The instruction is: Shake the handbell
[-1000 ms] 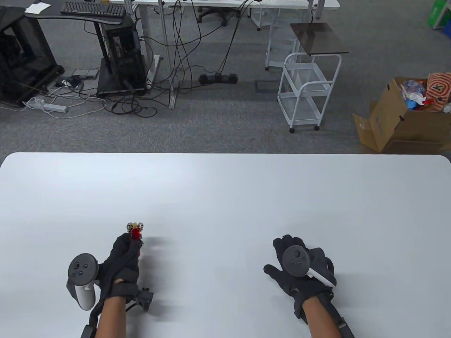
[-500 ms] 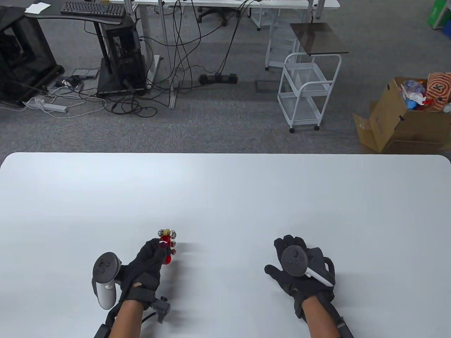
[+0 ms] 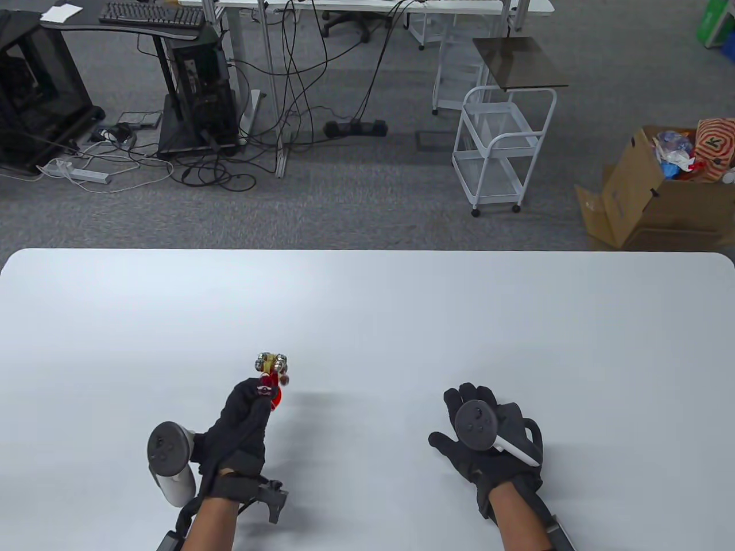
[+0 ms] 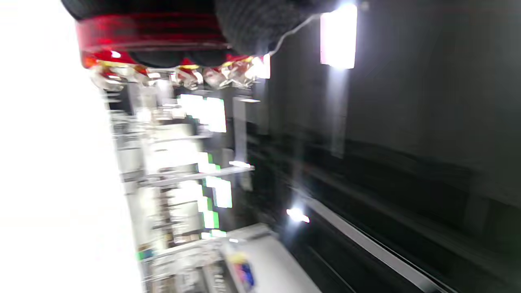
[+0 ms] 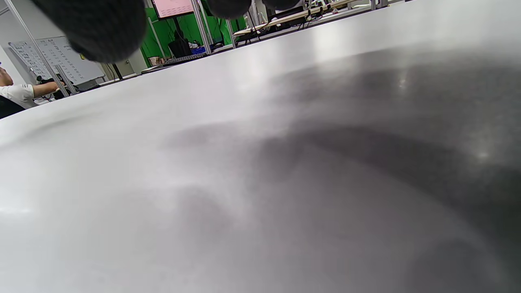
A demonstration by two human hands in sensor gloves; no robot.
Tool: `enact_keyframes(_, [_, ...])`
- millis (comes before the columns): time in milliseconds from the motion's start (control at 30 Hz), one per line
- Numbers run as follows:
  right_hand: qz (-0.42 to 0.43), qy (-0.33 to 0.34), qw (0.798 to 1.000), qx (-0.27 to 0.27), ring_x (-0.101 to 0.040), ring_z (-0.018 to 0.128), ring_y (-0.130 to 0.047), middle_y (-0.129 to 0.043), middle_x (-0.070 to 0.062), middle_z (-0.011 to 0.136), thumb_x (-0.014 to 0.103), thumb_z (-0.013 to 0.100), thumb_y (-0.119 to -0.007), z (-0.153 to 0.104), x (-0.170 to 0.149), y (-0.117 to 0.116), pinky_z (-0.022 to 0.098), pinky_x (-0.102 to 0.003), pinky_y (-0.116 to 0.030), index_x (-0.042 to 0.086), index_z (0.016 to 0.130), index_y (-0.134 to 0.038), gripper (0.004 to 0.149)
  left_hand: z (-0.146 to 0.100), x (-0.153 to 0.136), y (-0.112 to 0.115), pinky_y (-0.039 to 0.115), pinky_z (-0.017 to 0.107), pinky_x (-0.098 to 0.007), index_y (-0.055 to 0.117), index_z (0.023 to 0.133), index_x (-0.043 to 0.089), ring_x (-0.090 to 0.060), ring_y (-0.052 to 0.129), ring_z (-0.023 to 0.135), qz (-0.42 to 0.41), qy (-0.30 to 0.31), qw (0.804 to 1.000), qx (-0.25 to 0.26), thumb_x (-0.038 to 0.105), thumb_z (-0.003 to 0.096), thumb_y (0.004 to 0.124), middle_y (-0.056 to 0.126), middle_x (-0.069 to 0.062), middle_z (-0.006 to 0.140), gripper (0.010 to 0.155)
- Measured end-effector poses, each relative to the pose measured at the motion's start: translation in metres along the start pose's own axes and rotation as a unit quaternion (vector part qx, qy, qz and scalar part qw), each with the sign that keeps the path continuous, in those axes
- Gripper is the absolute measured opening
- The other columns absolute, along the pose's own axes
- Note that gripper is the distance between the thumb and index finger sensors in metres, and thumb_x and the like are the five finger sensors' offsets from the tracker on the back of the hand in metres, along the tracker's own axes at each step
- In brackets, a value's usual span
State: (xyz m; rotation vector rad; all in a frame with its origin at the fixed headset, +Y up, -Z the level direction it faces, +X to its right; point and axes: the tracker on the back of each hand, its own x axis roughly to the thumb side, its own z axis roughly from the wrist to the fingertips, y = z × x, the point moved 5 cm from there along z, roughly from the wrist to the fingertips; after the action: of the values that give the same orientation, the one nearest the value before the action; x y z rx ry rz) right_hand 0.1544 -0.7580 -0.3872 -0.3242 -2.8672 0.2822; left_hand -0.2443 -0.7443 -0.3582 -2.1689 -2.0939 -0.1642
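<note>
My left hand grips a handbell by its red handle, raised above the white table near the front left. Its small silver bells stick out beyond my fingers, away from me. In the blurred left wrist view the red handle and the row of silver bells show at the top under my gloved fingers. My right hand rests palm down on the table at the front right, fingers spread, holding nothing. The right wrist view shows only fingertips above bare tabletop.
Beyond the table's far edge is carpet floor with a white wire cart, a cardboard box at the right, and desks with computers and cables at the back left.
My left hand swung to the right with the handbell, then tipped it up slightly and farther from me. The right hand has stayed in place.
</note>
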Motion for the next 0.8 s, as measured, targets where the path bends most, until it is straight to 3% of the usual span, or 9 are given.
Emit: enact_keyframes(800, [0.005,0.006,1.0,-0.006,-0.055,0.102,-0.023,-0.024,-0.026,0.117,0.056,0.052,-0.067,-0.0028,0.0019,0.0044,0.067,-0.071,-0.038,0.008,0.113,-0.034,0.085,0.0011,-0.0012,0.0002,0.049,0.076,-0.069,0.057,0.102,0.007,-0.054,0.065,0.1,0.001,-0.003,1.0,-0.009,0.019,0.0582,0.071,0.065,-0.024,0.105,0.047])
